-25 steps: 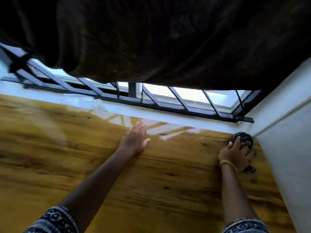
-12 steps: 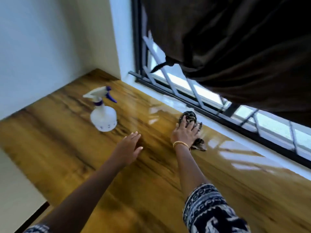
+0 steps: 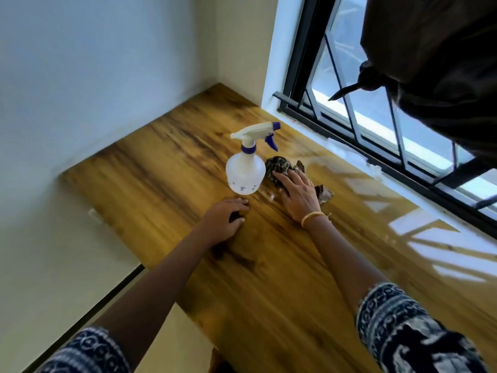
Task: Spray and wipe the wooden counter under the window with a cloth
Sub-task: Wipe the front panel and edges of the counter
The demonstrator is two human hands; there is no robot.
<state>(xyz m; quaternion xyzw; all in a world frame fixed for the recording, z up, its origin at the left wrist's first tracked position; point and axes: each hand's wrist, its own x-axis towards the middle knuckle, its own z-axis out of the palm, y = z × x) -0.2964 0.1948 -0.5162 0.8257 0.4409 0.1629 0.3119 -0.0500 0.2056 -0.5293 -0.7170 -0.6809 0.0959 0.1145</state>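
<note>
The wooden counter (image 3: 166,168) is shiny and yellow-brown with dark streaks. It fits into a corner, with a pale wall (image 3: 88,65) on the left and the window (image 3: 376,114) on the right. The window has black bars, and their light shows on the wet-looking wood. A dark brown curtain (image 3: 441,55) hangs bunched over the top of the window.

My right hand (image 3: 297,193) lies flat with fingers spread, pressing down on the dark patterned cloth (image 3: 279,168). The cloth is on the counter near the window. A gold bangle (image 3: 312,217) is on that wrist.

The white spray bottle (image 3: 245,170) with a purple trigger stands upright just beside the cloth, touching it or nearly so. My left hand (image 3: 224,218) rests on the wood near the bottle, fingers curled under, holding nothing.
</note>
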